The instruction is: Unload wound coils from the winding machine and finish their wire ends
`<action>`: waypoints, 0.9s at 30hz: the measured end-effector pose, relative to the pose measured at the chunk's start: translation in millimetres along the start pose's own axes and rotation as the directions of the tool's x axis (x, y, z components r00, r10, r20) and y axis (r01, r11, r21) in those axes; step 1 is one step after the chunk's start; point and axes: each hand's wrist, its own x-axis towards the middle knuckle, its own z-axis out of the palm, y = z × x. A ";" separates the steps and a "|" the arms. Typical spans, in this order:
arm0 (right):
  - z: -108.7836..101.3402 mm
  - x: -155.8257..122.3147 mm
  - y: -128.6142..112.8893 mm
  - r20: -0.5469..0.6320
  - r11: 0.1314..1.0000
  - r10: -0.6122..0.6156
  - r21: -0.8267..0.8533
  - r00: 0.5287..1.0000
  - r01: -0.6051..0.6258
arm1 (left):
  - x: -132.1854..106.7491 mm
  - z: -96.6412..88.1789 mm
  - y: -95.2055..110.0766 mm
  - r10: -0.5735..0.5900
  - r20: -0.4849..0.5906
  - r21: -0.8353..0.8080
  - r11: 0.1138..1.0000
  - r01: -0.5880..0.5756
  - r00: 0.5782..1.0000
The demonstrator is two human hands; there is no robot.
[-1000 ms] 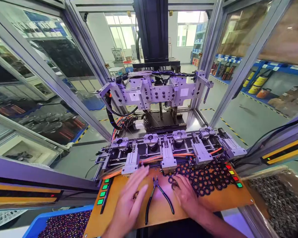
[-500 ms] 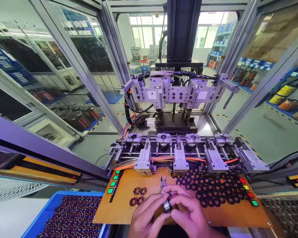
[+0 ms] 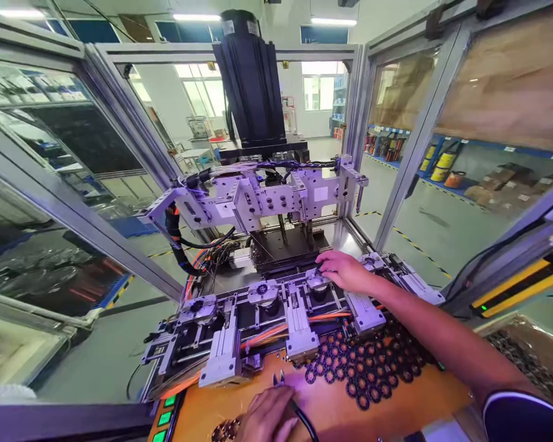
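Note:
My right hand point(image 3: 343, 271) reaches forward over the machine, fingers bent down onto the third round fixture point(image 3: 317, 283) of a row of several; what is under the fingertips is hidden. My left hand point(image 3: 268, 416) rests curled at the near edge of the orange board point(image 3: 396, 396), beside the black-handled cutters point(image 3: 299, 414) and a few small copper-wound rings point(image 3: 223, 431). A heap of dark wound rings point(image 3: 359, 368) lies on the board under my right forearm.
Above the fixtures hangs a grey metal tooling head point(image 3: 258, 199) under a black motor column point(image 3: 251, 73). Glass guard panels in aluminium frames enclose the machine. Green buttons point(image 3: 164, 410) sit at the board's left edge. A bin of small parts point(image 3: 528, 356) stands at right.
My hands, together on a small metal part over the board, have separated. The right hand went forward to the third fixture; the left dropped beside the cutters. The view swung.

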 end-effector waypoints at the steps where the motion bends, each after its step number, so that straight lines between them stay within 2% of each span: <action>1: 4.0 4.5 4.8 0.029 1.000 -0.022 -0.015 0.999 0.022 | 6.2 7.0 -1.3 0.038 0.057 0.017 0.999 -0.039 0.998; 4: 11.5 10.4 10.3 0.104 0.995 -0.080 -0.044 0.991 0.084 | 13.0 28.7 -1.2 0.044 0.176 0.070 0.996 -0.057 0.983; 7: 11.5 10.6 13.5 0.156 0.990 -0.111 -0.066 0.981 0.123 | 6.2 44.8 0.9 0.006 0.212 0.085 0.996 -0.024 0.977; 11: 12.2 13.2 16.8 0.208 0.984 -0.125 -0.100 0.970 0.149 | -0.1 52.8 3.2 -0.024 0.196 0.096 0.995 0.005 0.980; 18: 14.7 13.4 13.5 0.237 0.972 -0.119 -0.172 0.964 0.162 | 7.1 58.6 8.4 -0.038 0.187 0.078 0.997 0.024 0.982; 27: 20.3 -29.3 13.0 0.189 0.954 -0.066 -0.275 0.980 0.118 | 15.1 69.5 12.0 -0.088 0.110 0.046 0.995 0.083 0.990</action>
